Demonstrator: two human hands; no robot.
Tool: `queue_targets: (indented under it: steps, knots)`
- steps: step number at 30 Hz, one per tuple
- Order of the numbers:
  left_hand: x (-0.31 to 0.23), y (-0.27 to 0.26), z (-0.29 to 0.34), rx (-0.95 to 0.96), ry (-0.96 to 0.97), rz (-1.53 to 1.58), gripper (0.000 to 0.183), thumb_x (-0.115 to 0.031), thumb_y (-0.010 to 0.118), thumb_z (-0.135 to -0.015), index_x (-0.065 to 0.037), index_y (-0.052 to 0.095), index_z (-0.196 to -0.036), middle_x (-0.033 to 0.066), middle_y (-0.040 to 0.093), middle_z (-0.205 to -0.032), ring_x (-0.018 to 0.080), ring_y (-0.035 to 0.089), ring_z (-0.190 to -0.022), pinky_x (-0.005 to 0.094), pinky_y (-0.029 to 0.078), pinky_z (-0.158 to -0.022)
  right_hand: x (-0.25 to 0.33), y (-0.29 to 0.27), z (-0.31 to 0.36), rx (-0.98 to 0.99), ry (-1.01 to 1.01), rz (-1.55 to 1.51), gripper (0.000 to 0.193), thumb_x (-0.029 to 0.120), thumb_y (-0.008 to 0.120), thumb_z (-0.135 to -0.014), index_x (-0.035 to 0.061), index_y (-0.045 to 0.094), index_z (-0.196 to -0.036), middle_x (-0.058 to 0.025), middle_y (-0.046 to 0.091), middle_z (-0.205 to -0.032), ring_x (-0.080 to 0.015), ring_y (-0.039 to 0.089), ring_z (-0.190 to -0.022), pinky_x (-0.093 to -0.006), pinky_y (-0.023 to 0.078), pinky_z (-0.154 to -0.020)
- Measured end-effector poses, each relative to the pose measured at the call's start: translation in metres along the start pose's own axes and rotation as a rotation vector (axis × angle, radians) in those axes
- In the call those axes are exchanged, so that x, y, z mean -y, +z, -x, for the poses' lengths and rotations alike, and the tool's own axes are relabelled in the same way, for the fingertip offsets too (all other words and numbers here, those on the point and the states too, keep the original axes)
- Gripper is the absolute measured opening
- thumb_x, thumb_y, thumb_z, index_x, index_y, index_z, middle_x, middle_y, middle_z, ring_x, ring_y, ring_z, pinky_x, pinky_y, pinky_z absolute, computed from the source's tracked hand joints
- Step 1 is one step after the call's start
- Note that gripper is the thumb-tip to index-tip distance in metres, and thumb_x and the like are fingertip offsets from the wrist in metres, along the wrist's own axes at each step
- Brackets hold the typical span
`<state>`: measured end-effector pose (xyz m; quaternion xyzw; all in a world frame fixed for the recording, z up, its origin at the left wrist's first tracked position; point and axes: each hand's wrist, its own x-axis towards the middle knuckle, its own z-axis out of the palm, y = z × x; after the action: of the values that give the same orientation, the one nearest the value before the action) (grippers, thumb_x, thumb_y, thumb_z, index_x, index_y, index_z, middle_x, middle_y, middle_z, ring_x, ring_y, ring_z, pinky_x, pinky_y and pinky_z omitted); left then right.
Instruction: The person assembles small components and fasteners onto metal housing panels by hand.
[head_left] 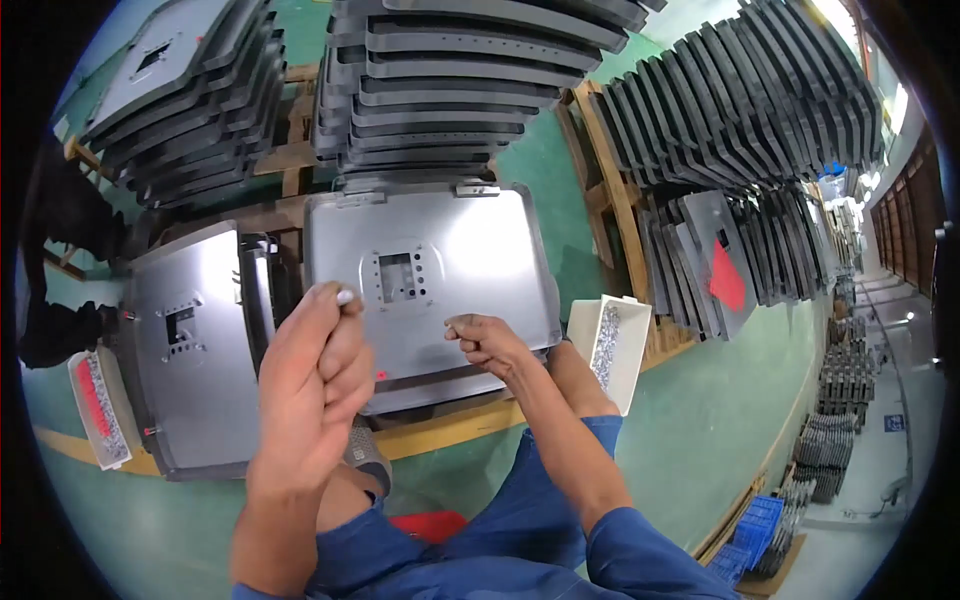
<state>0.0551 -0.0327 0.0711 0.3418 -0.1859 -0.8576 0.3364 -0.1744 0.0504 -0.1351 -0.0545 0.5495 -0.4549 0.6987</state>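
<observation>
My left hand (318, 375) is raised in front of me, its thumb and forefinger pinched around a small silvery metal piece (345, 297). Only the rounded, bright end of that piece shows. To its right, my right hand (485, 342) is closed above a grey sheet-metal panel (460, 240); whether its curled fingers hold something is too small to make out. The panel lies flat before me, with a rectangular cutout ringed by small holes in its middle and two brackets along its far edge. A small red mark (381, 376) shows near its front edge.
At my right knee stands a white bin (628, 350) of small metal parts. Another bin (118, 425) is at far left, beside a second panel (205, 375). Stacked panels (450, 90) rise behind on wooden pallets; more stand at right (740, 90). A person's dark-clothed arm (60, 320) shows at the left edge.
</observation>
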Motion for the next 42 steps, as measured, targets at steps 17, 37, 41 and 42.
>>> queue_targets:
  steps: [17,37,41,42]
  knots:
    - [0.008,-0.006,-0.018,-0.105,-0.095,-0.008,0.017,-0.018,0.037,-0.094,-0.006,0.04,-0.082,-0.0056,0.025,-0.049,0.0017,0.015,-0.033,0.0185,0.013,-0.028,0.142,-0.048,-0.15,-0.779,-0.666,0.973,0.023,0.022,0.061,-0.074,0.0065,0.068,-0.09,-0.017,0.064,-0.083,-0.0321,0.061,-0.08,-0.0374,0.046,-0.075]
    - [0.009,0.004,-0.032,-0.229,-0.272,0.023,0.024,-0.028,0.047,-0.092,-0.005,0.045,-0.088,-0.0068,0.024,-0.048,0.0037,0.02,-0.036,0.0198,0.016,-0.033,0.156,-0.067,-0.175,-0.704,-0.727,1.26,0.021,0.024,0.062,-0.074,0.0083,0.067,-0.087,-0.0155,0.064,-0.086,-0.0347,0.059,-0.084,-0.04,0.046,-0.076]
    - [0.007,0.004,-0.033,-0.246,-0.287,0.035,0.024,-0.029,0.047,-0.092,-0.006,0.045,-0.088,-0.007,0.024,-0.048,0.0034,0.02,-0.036,0.0198,0.016,-0.033,0.16,-0.07,-0.177,-0.682,-0.671,1.285,0.022,0.024,0.062,-0.074,0.0075,0.067,-0.088,-0.0165,0.064,-0.085,-0.035,0.06,-0.084,-0.0402,0.046,-0.075]
    - [0.006,0.004,-0.033,-0.251,-0.295,0.017,0.024,-0.029,0.047,-0.092,-0.006,0.045,-0.088,-0.0071,0.023,-0.048,0.0033,0.02,-0.036,0.0198,0.016,-0.033,0.16,-0.069,-0.177,-0.677,-0.684,1.28,0.022,0.024,0.062,-0.074,0.0073,0.067,-0.088,-0.017,0.064,-0.085,-0.035,0.06,-0.084,-0.0404,0.046,-0.075]
